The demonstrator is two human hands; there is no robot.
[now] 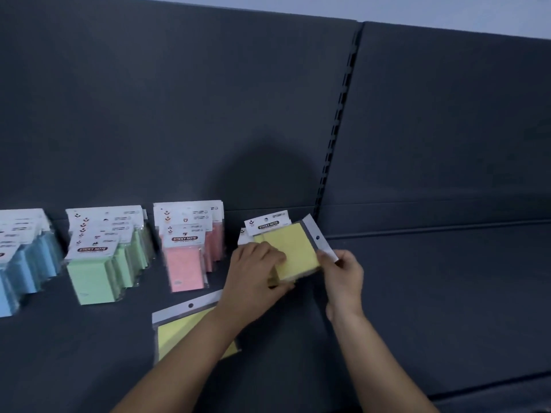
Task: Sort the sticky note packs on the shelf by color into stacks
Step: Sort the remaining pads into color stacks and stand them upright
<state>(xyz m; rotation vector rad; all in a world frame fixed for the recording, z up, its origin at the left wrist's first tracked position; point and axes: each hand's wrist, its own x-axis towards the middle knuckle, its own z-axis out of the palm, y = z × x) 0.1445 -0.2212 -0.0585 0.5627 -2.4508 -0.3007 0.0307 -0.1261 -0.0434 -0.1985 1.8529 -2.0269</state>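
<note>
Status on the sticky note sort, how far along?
Done: blue stack, green stack and pink stack sit grouped along the back of the shelf. In hand: left hand and right hand both hold a yellow pack over the partial yellow stack. Left: seat it, then add the loose yellow pack lying nearer the front.

Left to right along the shelf (417,293) rear sat first stack (18,263), second stack (98,263), third stack (185,263) and fourth stack (298,248). A loose pack (173,332) lay before the third.
</note>
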